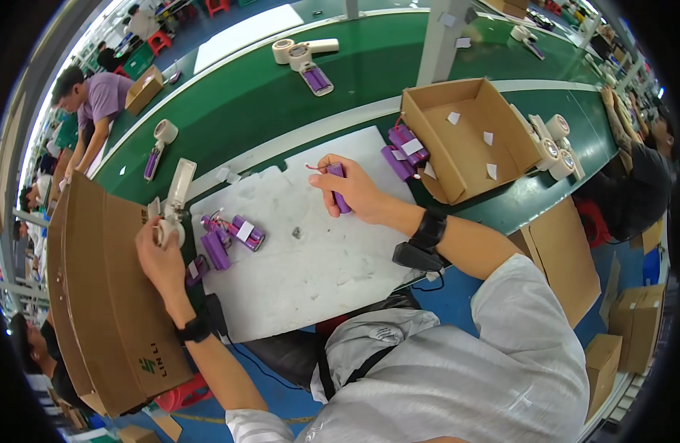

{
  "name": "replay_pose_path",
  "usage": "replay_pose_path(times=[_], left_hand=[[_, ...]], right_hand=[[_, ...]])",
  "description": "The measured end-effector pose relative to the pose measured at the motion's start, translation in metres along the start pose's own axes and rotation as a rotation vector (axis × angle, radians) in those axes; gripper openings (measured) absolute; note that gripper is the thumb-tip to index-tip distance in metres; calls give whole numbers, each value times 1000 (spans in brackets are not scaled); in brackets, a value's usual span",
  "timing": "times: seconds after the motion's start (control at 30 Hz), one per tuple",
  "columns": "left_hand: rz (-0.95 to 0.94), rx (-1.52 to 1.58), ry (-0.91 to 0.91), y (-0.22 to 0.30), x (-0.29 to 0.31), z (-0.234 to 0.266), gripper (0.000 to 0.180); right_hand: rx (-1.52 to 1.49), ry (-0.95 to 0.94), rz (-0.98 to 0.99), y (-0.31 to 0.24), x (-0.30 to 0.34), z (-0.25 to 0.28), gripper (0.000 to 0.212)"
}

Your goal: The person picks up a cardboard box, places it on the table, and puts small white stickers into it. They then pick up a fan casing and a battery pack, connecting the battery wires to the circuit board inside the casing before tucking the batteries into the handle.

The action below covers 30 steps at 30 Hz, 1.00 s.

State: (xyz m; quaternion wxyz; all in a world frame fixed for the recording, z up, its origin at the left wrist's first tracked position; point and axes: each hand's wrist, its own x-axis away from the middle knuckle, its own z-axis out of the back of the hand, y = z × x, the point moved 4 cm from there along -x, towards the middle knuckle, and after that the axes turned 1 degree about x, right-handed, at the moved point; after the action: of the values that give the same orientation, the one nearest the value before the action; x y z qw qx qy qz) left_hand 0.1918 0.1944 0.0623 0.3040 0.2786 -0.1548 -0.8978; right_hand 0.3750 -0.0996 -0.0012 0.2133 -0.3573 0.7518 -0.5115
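Note:
My right hand (pixel 351 184) is closed round a purple battery pack (pixel 340 193), raised over the white work sheet (pixel 318 258). A short red wire sticks out past the fingers. At the sheet's left edge, my left hand (pixel 160 255) has its fingers curled on the round end of a cream-white handheld fan housing (pixel 179 188); the long open handle shell points away from me. Beside that hand lie several purple battery packs (pixel 218 247) with red wires, some bearing white labels. The fan's underside is hidden by my fingers.
A tall cardboard box (pixel 118 295) stands close at my left. An open carton (pixel 465 148) with small white paper pieces is at the right, with purple packs (pixel 405 151) beside it. Fan units (pixel 299 55) sit on the green conveyor belt (pixel 229 100). Other people work at both sides.

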Motion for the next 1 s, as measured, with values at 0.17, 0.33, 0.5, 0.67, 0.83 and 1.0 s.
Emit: replay_pose_path(times=[0.17,0.33,0.5,0.67,0.83,1.0], left_hand=[[-408,422,-106,99,26,23,43],[-399,462,-533,138,45,-21,37],[-548,415,-286,140,54,-47,38],[-145,439,-366,146,96,-32,38],[-45,614,-529,137,118,-53,34],[118,647,-659,122,125,-59,26]], right_hand=[[-88,-28,-56,-9,5,1,24],[427,-320,132,4,1,-19,28],[891,-278,191,-12,17,-23,32],[1006,-259,221,-18,24,-21,27],[1063,-295,153,-17,27,-28,26],[998,-299,250,-17,33,-33,24]])
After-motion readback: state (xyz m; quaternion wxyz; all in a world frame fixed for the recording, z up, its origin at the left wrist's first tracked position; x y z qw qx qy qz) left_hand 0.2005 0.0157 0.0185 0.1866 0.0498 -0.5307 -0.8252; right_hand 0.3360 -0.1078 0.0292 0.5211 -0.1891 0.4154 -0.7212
